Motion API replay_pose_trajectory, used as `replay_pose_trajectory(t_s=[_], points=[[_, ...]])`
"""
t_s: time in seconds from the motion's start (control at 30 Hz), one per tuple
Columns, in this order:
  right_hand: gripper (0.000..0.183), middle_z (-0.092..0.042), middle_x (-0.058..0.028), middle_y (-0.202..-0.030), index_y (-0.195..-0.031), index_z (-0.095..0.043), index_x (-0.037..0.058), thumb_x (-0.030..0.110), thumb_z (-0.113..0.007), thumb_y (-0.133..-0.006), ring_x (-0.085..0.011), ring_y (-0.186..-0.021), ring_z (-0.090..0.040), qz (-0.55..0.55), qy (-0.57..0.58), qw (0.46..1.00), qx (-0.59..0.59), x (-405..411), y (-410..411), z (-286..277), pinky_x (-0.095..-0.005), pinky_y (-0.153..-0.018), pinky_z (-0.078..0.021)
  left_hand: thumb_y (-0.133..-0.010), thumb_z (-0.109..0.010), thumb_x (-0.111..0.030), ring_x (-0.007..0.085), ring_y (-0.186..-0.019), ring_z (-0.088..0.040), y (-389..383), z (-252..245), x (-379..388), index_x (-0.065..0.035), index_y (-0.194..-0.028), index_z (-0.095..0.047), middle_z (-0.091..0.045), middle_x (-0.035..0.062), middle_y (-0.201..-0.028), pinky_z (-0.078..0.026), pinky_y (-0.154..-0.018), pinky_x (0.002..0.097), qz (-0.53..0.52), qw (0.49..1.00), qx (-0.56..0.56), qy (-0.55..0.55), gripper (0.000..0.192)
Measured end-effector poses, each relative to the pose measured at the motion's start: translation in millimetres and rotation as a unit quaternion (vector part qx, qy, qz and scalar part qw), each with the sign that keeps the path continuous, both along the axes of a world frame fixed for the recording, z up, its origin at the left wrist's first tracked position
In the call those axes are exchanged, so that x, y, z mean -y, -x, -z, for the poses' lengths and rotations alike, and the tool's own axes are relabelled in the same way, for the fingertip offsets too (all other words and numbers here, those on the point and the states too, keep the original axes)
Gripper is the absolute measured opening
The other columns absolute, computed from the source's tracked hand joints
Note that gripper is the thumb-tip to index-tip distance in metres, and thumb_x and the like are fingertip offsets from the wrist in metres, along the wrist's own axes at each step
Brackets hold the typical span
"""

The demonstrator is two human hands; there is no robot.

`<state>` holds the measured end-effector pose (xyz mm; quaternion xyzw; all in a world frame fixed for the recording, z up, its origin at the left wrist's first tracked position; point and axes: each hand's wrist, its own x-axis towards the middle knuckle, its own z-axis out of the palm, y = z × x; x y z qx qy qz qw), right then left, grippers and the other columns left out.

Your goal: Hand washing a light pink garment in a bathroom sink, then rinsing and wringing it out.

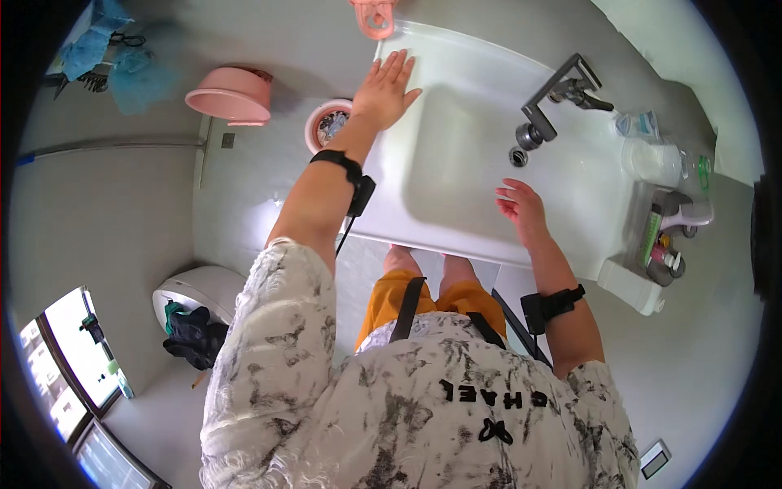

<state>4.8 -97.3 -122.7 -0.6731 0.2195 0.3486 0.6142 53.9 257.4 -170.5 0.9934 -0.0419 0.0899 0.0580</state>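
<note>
My left hand (386,91) lies palm down, fingers extended, on the left ledge of a white washbasin (464,202), near its back corner. It holds nothing. Over the front part of the basin is my right hand (524,209), fingers loosely bent and nothing in them. Just beyond it sits the round metal drain (518,157). A dark grey angular faucet (540,119) reaches over the basin from the back right, its round spout head close to the drain. The basin's floor shows no standing water.
Bottles and a brush stand in a clear organizer (663,238) at the right, beside a white plastic bottle (629,286). A pink holder (374,18) hangs behind the back left corner. Left are a pink basin (229,95), a pink-rimmed bin (313,125) and a toilet (195,284) with dark cloth.
</note>
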Motion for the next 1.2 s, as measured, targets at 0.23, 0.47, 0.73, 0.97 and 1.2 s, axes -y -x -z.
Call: replay_pose_trajectory(t_s=[0.23, 0.47, 0.73, 0.97, 1.2], points=[[0.025, -0.064, -0.008, -0.098, -0.113, -0.057, 0.0068, 0.011, -0.049, -0.089, -0.0143, -0.077, -0.061, 0.056, 0.022, 0.998, -0.001, 76, 35, -6, -0.0257, -0.07, -0.0502, -0.094, -0.044, -0.043, 0.0293, -0.141, -0.019, 123, -24, 30, -0.0036, -0.145, -0.023, -0.022, 0.0159, -0.151, -0.018, -0.114, 0.0421, -0.015, 0.998, -0.033, 0.053, 0.067], [0.024, -0.065, -0.0075, -0.098, -0.112, -0.057, 0.0084, 0.012, -0.05, -0.09, -0.0129, -0.077, -0.061, 0.083, 0.018, 0.996, 0.027, 138, 58, -7, -0.0249, -0.07, -0.0499, -0.09, -0.05, -0.039, 0.0347, -0.139, -0.021, 184, -24, 149, 0.0036, -0.14, -0.031, -0.022, 0.0235, -0.148, -0.017, -0.114, 0.0439, -0.158, 0.985, -0.061, 0.044, 0.068], [0.022, -0.065, -0.0065, -0.094, -0.109, -0.058, 0.0079, 0.01, -0.051, -0.089, -0.0121, -0.076, -0.059, 0.15, -0.01, 0.988, 0.032, 228, 100, -27, -0.0253, -0.069, -0.0496, -0.089, -0.045, -0.032, 0.0257, -0.086, -0.063, 129, -15, 382, -0.009, -0.081, -0.067, -0.067, 0.0073, -0.087, -0.049, -0.077, 0.0399, -0.046, 0.971, -0.191, 0.135, 0.033], [0.021, -0.064, -0.0061, -0.087, -0.107, -0.058, 0.0056, 0.009, -0.052, -0.087, -0.0117, -0.073, -0.059, 0.223, -0.05, 0.972, 0.057, 282, 127, -22, -0.0239, -0.067, -0.0488, -0.091, -0.047, -0.025, 0.0253, -0.098, -0.062, 90, -18, 517, -0.009, -0.106, -0.066, -0.066, 0.0099, -0.108, -0.049, -0.086, 0.0356, 0.143, 0.855, -0.192, 0.46, 0.028], [0.019, -0.064, -0.007, -0.086, -0.104, -0.059, 0.0054, 0.009, -0.051, -0.087, -0.0115, -0.071, -0.058, 0.259, -0.081, 0.962, 0.013, 258, 114, -25, -0.0236, -0.064, -0.0481, -0.093, -0.043, -0.007, 0.0215, -0.069, -0.063, 21, 32, 374, 0.0027, -0.094, -0.056, -0.062, 0.0126, -0.082, -0.057, -0.067, 0.0303, -0.225, 0.246, -0.204, 0.92, 0.016]])
